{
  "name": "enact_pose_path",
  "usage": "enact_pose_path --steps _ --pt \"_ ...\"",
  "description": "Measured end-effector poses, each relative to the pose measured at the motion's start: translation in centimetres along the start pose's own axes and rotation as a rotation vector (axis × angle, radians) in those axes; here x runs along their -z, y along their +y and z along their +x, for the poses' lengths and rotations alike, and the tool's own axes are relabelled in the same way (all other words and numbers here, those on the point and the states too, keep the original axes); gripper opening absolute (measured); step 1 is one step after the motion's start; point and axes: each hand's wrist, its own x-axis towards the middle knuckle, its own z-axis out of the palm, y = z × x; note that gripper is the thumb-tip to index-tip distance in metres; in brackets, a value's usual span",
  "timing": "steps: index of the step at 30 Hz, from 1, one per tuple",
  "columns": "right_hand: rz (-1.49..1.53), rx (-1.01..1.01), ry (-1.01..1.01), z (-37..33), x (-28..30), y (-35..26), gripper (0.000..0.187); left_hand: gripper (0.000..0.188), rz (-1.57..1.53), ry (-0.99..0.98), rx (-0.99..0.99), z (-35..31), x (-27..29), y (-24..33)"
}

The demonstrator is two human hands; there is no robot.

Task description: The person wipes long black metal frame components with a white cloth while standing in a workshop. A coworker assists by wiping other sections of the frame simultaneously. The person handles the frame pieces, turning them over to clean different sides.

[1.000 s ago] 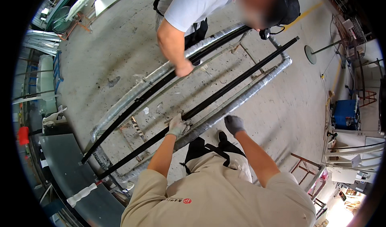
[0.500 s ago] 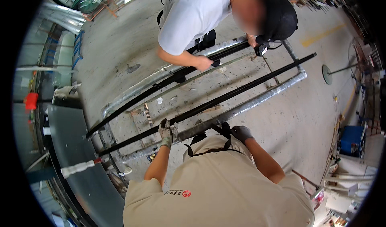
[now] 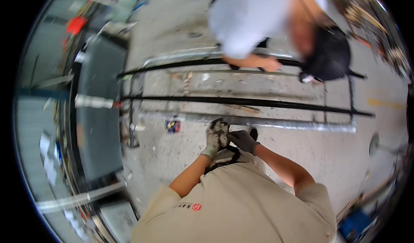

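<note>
In front of my waist my two gloved hands meet. My left hand (image 3: 212, 140), in a dirt-stained light glove, is closed with its fingers curled; what it holds, if anything, I cannot make out. My right hand (image 3: 244, 141), in a dark grey glove, has its fingers pressed together against the left; anything in them is hidden. Just beyond lies a silver-wrapped rail (image 3: 297, 124) of a frame. A long black metal bar (image 3: 241, 101) crosses the frame, apart from my hands. Farther off, a second black bar (image 3: 185, 63) runs alongside a co-worker's arm.
A co-worker in a white shirt (image 3: 254, 19) and black cap bends over the frame's far side. At left stands a dark grey panel (image 3: 101, 109), with a white-wrapped bar end (image 3: 94, 101) over it. A small colourful object (image 3: 173, 126) lies on the floor. A round-based stand (image 3: 374, 144) is at right.
My left hand has left the near black bar and come back to my right hand at my waist. The view has turned, so the bars now run nearly level.
</note>
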Motion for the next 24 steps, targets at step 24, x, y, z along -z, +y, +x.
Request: enact_pose_path --steps 24 --pt "0.203 -0.188 -0.040 16.5 -33.7 -9.7 0.032 0.011 -0.103 -0.165 -0.164 1.0 34.5 18.2"
